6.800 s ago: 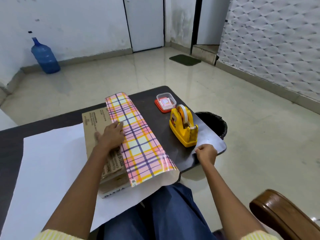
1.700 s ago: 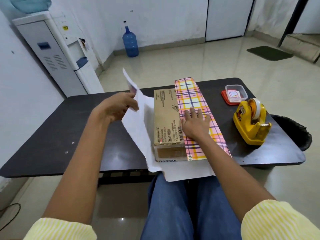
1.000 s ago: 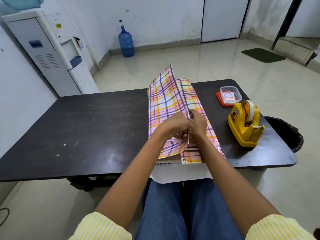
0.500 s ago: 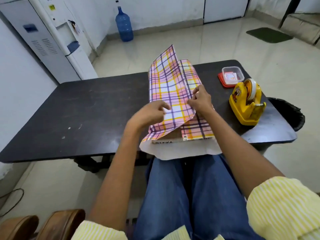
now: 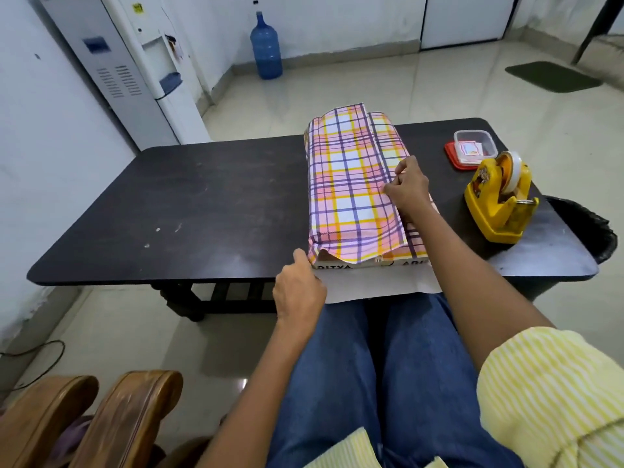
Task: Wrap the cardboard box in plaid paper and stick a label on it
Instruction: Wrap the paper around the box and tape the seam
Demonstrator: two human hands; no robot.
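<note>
We see the cardboard box [image 5: 366,265] lying lengthwise at the near edge of the table [image 5: 202,204], right of the middle. The plaid paper [image 5: 351,184] is folded over its top from both sides. Only the near end of the box shows bare, with printed letters on it. The wide left flap overlaps a narrower right flap, and the seam runs along the right part of the top. The white underside of the paper sticks out past the near edge of the table, over the person's blue jeans.

The right hand [image 5: 407,190] rests on the seam about halfway along the box, fingers curled, thumb and forefinger pinching the edge of the left flap. The left hand [image 5: 299,288] sits at the near left corner of the box, its thumb raised against the loose corner of the paper. Its fingers are tucked under the palm, so we cannot tell whether they hold anything.

A yellow tape dispenser [image 5: 496,204] stands near the right edge of the table. A small clear container [image 5: 471,152] on a red lid sits near the far right corner. A black bin [image 5: 587,228] stands just beyond the right edge. On the floor past the table we see a white water cooler [image 5: 135,72] and a blue water bottle [image 5: 266,49].
</note>
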